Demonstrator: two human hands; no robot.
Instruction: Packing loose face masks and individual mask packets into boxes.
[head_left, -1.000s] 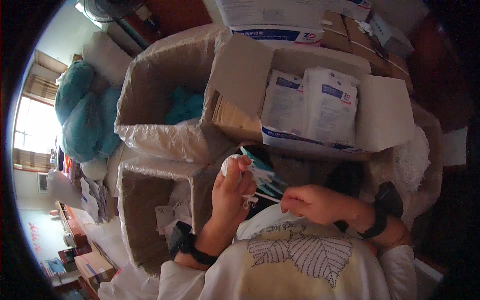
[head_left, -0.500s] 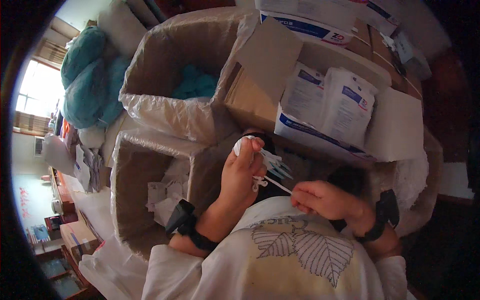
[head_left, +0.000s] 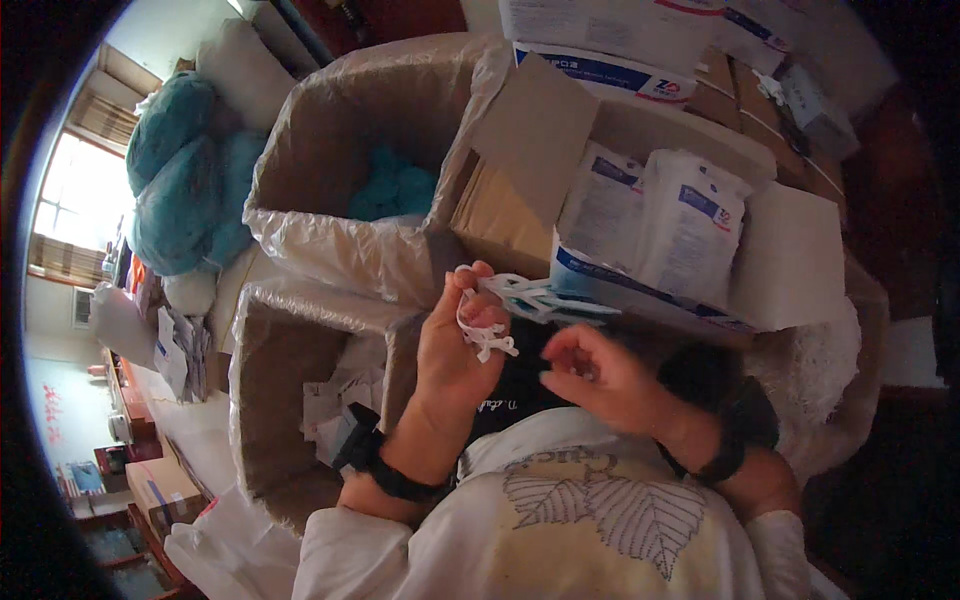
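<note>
Near the middle of the head view, the left hand (head_left: pixel 455 350) is raised with its grip closed on a small bundle of white elastic loops (head_left: pixel 485 335), whose flat white pieces (head_left: pixel 540 298) stick out to the right over the near edge of an open cardboard box (head_left: pixel 790 270) of white packets (head_left: pixel 690 225). Just right of it, the right hand (head_left: pixel 600 380) hangs with fingers loosely curled, half open and holding nothing, while two plastic-lined boxes (head_left: pixel 350 240) stand at the left, the far one with teal cloth (head_left: pixel 395 190) inside.
</note>
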